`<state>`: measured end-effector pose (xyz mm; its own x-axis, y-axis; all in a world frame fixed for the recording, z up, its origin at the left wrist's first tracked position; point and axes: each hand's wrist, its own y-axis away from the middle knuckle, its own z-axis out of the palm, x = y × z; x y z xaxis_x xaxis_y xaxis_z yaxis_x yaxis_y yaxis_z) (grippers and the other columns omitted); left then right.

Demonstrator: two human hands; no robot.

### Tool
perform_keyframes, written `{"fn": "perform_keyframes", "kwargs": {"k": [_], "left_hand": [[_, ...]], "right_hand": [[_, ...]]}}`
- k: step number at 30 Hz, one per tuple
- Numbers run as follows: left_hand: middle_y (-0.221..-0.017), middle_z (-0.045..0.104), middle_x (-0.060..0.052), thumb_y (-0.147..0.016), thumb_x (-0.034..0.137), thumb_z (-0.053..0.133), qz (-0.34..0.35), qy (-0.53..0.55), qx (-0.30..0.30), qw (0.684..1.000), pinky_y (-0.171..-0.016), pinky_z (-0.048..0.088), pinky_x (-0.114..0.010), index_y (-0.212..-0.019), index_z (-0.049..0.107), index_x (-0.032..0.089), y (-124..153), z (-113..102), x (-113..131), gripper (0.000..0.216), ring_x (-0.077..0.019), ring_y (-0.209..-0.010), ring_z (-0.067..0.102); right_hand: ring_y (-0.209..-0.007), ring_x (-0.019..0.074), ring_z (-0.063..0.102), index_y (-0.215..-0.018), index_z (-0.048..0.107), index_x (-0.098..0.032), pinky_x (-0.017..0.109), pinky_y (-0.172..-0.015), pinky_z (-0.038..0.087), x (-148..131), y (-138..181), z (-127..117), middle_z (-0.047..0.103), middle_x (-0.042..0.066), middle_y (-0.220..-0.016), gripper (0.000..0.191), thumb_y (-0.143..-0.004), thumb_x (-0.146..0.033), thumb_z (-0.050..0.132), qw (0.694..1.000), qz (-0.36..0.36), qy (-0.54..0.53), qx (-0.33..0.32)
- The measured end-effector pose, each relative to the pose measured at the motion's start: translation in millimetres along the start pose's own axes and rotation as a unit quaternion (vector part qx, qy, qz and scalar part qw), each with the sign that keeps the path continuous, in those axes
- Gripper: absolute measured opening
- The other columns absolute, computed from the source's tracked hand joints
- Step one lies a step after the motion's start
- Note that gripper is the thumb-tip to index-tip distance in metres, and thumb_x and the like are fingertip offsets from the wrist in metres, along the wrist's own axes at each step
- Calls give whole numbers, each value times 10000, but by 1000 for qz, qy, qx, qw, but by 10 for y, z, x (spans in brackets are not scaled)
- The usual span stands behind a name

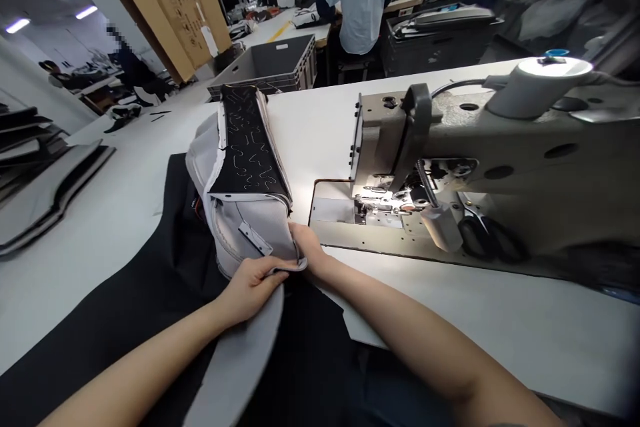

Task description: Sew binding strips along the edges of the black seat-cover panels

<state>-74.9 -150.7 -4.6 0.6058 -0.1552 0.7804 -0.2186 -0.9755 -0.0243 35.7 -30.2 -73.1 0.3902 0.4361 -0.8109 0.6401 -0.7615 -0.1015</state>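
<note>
A partly sewn fabric bag (253, 147), grey with a black panel of squiggly stitched lines, lies on the table left of the sewing machine. My left hand (255, 287) pinches the bag's lower grey edge between thumb and fingers. Just right of it, my right hand (306, 247) is at the bag's near right corner, its fingers mostly hidden behind the fabric. A grey strip (240, 360) hangs below my left hand. Black fabric (140, 280) spreads out under the bag and down over the table's front edge.
The sewing machine (475, 153) takes up the right side, with scissors (483, 227) against its body. Stacked padded panels (50, 193) lie at the left. Behind the table stand a grey crate (270, 60) and a cardboard box (175, 7). A person (363, 7) sits beyond.
</note>
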Motion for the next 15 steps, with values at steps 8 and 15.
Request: {"fn": "perform_keyframes", "kwargs": {"k": [8,15], "left_hand": [[-1037,709,-50,-940,219,456,187,-133,54,972,-838,541,-269,-1075,661,205,-525,109,-341,247,-146,-936,665],[-1060,712,-62,-920,339,445,132,-186,41,973,-902,506,-317,-1055,686,179,-1297,-30,-399,318,-188,-967,661]], "right_hand": [[-1041,239,538,-1273,508,-142,397,-919,436,18,967,-496,583,136,-1128,393,-887,-146,433,989,-67,104,80],[-1355,315,322,-1421,369,-244,498,-1124,212,-42,1360,-356,382,115,-1468,814,-724,-499,704,895,-350,193,-200]]}}
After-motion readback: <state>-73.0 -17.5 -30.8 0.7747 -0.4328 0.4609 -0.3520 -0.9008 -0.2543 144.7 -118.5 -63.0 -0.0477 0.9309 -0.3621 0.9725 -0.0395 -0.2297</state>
